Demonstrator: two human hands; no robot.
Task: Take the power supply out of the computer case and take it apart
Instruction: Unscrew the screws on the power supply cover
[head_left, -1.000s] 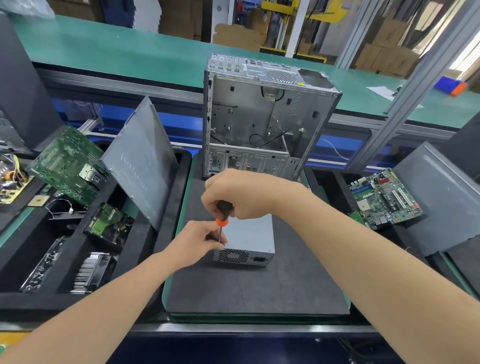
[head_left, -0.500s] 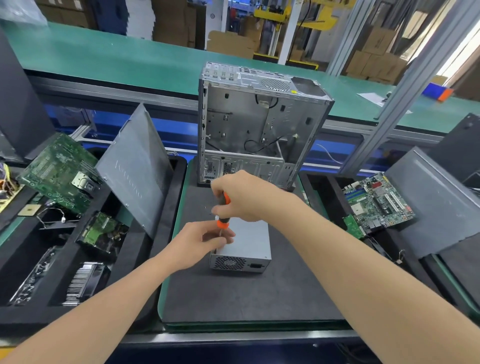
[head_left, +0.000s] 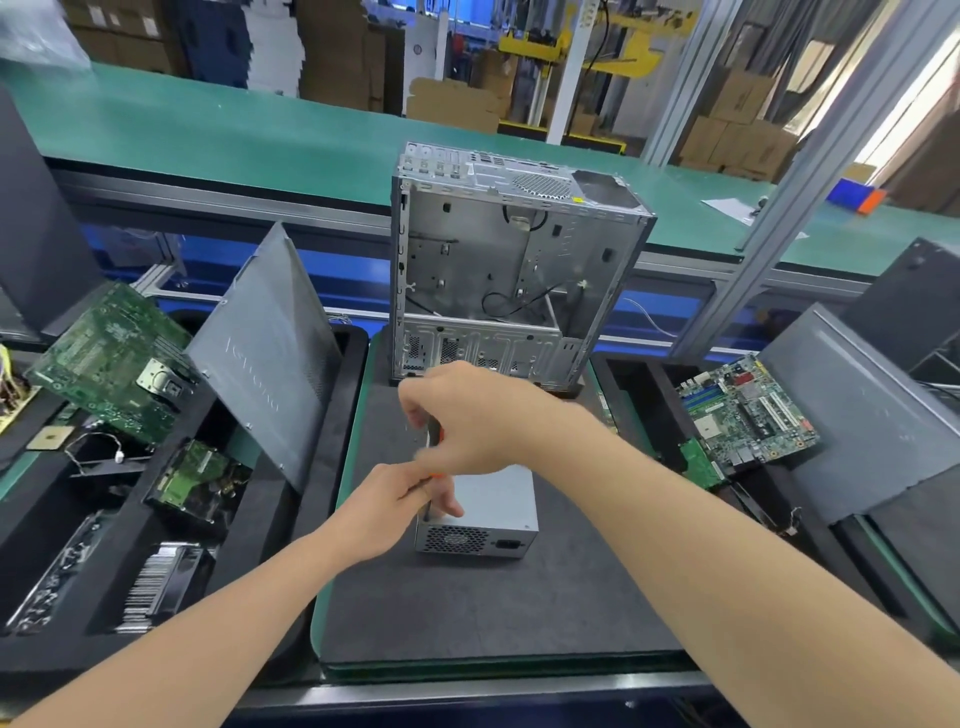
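The grey power supply (head_left: 493, 512) lies on the dark mat (head_left: 467, 608), its fan grille and socket facing me. Behind it the stripped computer case (head_left: 498, 260) stands upright and open. My right hand (head_left: 467, 421) grips the handle of an orange and black screwdriver (head_left: 435, 457) that stands upright over the supply's left top edge. My left hand (head_left: 395, 504) pinches the screwdriver's shaft low down, fingers resting on the supply's corner. The tip is hidden by my fingers.
A grey side panel (head_left: 265, 358) leans in the left tray beside a green motherboard (head_left: 109, 358), a drive (head_left: 192, 478) and a heatsink (head_left: 156, 582). Right trays hold another motherboard (head_left: 748, 410) and a grey panel (head_left: 852, 410). A green conveyor (head_left: 260, 140) runs behind.
My right hand has turned and lifted slightly on the screwdriver handle and is blurred. My left hand has stayed on the shaft at the supply's corner.
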